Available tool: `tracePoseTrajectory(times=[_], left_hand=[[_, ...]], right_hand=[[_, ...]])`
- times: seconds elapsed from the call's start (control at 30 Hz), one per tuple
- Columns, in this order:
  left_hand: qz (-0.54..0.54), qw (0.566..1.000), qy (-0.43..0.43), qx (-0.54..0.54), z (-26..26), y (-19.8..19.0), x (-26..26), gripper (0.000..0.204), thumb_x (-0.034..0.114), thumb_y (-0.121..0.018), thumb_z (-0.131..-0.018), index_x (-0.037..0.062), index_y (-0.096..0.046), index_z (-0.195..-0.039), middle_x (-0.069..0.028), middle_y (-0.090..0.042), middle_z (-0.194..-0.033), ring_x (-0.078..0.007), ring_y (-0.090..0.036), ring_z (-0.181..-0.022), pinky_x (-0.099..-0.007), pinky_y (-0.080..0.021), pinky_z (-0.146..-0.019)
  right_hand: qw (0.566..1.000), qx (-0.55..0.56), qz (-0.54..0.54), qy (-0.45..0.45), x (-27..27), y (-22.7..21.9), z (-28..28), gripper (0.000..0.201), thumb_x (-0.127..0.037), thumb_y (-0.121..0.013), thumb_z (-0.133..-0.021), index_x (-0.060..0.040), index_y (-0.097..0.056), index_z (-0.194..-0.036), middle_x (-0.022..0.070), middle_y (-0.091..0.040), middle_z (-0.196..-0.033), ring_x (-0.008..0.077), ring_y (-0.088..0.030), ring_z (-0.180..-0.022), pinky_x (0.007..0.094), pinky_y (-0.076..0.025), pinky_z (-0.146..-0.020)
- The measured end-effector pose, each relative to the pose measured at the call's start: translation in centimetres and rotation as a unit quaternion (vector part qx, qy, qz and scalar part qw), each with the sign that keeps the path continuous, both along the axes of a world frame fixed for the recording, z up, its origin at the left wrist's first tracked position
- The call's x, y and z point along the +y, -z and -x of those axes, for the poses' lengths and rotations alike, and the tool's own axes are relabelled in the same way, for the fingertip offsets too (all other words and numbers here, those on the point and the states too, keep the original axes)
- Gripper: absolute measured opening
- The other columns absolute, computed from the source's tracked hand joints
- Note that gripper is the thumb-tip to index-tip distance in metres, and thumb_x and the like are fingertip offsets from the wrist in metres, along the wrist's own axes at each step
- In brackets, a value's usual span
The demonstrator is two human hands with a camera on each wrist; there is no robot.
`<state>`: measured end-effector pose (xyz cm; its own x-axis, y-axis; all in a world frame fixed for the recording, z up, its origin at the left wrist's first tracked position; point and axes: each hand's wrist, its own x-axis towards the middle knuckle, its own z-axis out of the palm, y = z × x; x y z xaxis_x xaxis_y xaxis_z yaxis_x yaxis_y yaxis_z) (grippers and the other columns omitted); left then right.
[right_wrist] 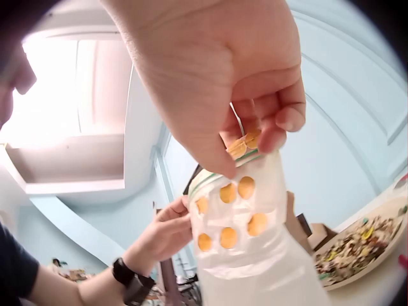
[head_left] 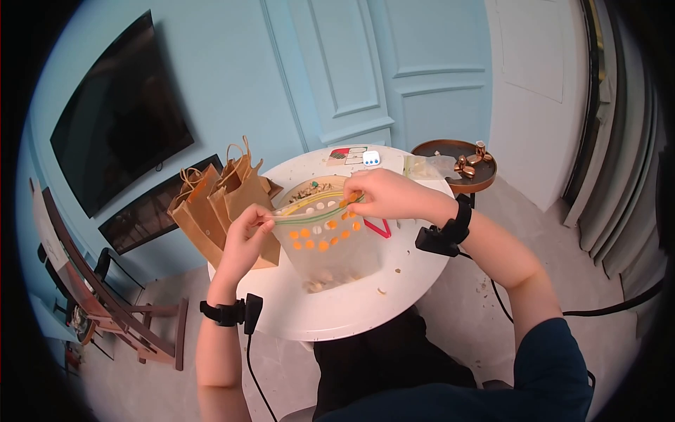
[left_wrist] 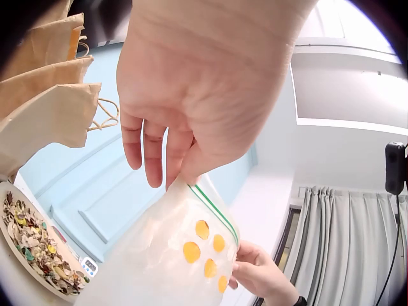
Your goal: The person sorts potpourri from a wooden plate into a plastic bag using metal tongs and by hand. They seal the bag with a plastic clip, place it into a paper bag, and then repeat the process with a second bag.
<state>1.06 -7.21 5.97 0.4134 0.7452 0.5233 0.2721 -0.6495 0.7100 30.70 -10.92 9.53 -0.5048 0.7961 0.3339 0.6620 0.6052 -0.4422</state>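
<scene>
A translucent zip bag (head_left: 330, 253) with orange dots and a green zip line hangs upright between my hands over the table. Pale pieces show in its bottom. My left hand (head_left: 247, 235) pinches one top corner between thumb and finger; in the left wrist view that hand (left_wrist: 197, 95) has its other fingers loosely extended. The right hand (head_left: 383, 195) grips the opposite end of the bag's top edge. Up close in the right wrist view, its thumb and fingers (right_wrist: 217, 156) fold the dotted edge. Behind the bag sits a round tray (left_wrist: 25, 258) of small mixed flakes.
Brown paper bags (head_left: 221, 211) stand at the table's left. On the white table (head_left: 295, 316) are a small white timer (head_left: 371, 158), a red strip-like object (head_left: 378, 227), another clear bag (head_left: 425, 167) and scattered bits. A side table (head_left: 478, 181) holds copper-coloured items.
</scene>
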Motion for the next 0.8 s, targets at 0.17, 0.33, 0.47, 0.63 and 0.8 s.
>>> tracePoseTrajectory(times=[0.17, 0.33, 0.47, 0.63, 0.8], left_hand=[[0.030, 0.999, 0.006, -0.032, -0.9, 1.8, 1.0, 0.001, 0.002, -0.054, -0.090, 0.0015, -0.053, -0.090, 0.0009, -0.056, -0.086, -0.0068, -0.053, -0.086, -0.0212, -0.041, -0.081], [0.060, 0.996, 0.021, -0.065, -2.4, 1.9, 0.7, 0.003, 0.003, -0.054, -0.092, 0.0037, -0.053, -0.094, 0.0022, -0.057, -0.089, -0.0036, -0.051, -0.084, -0.0181, -0.039, -0.077], [0.087, 0.990, 0.034, -0.105, -2.6, 1.7, 0.2, 0.008, 0.003, -0.056, -0.090, 0.0039, -0.053, -0.098, 0.0036, -0.058, -0.086, -0.0026, -0.053, -0.084, -0.0174, -0.040, -0.076], [0.109, 0.989, 0.011, -0.098, -2.4, 1.8, 0.4, 0.010, 0.005, -0.059, -0.089, 0.0030, -0.055, -0.098, 0.0049, -0.058, -0.080, -0.0022, -0.052, -0.079, -0.0173, -0.040, -0.073], [0.012, 0.999, -0.029, -0.027, -2.9, 2.6, 0.8, 0.007, 0.008, -0.064, -0.085, 0.0024, -0.059, -0.083, 0.0036, -0.055, -0.076, -0.0046, -0.048, -0.074, -0.0200, -0.040, -0.069]], right_hand=[[0.937, 0.039, -0.346, -0.016, 2.1, 1.9, 1.0, 0.040, -0.031, -0.066, -0.075, -0.0050, -0.058, -0.104, 0.0121, -0.056, -0.111, 0.0266, -0.060, -0.088, 0.0374, -0.048, -0.074], [0.985, 0.014, -0.164, -0.060, 2.9, 2.5, 4.3, 0.040, -0.029, -0.065, -0.076, -0.0033, -0.058, -0.106, 0.0146, -0.061, -0.102, 0.0265, -0.062, -0.086, 0.0371, -0.048, -0.075], [0.998, -0.003, 0.057, -0.012, 2.4, 0.9, 5.5, 0.023, -0.022, -0.060, -0.079, -0.0028, -0.060, -0.091, 0.0106, -0.064, -0.076, 0.0236, -0.062, -0.073, 0.0338, -0.047, -0.065], [0.999, 0.012, -0.028, -0.022, 3.2, 1.6, 5.8, 0.016, -0.019, -0.059, -0.077, -0.0028, -0.058, -0.080, 0.0106, -0.061, -0.067, 0.0244, -0.060, -0.064, 0.0359, -0.045, -0.059], [0.995, 0.062, -0.061, -0.057, 3.6, 2.4, 6.3, 0.017, -0.019, -0.059, -0.078, -0.0017, -0.056, -0.080, 0.0114, -0.060, -0.068, 0.0247, -0.058, -0.063, 0.0360, -0.042, -0.057]])
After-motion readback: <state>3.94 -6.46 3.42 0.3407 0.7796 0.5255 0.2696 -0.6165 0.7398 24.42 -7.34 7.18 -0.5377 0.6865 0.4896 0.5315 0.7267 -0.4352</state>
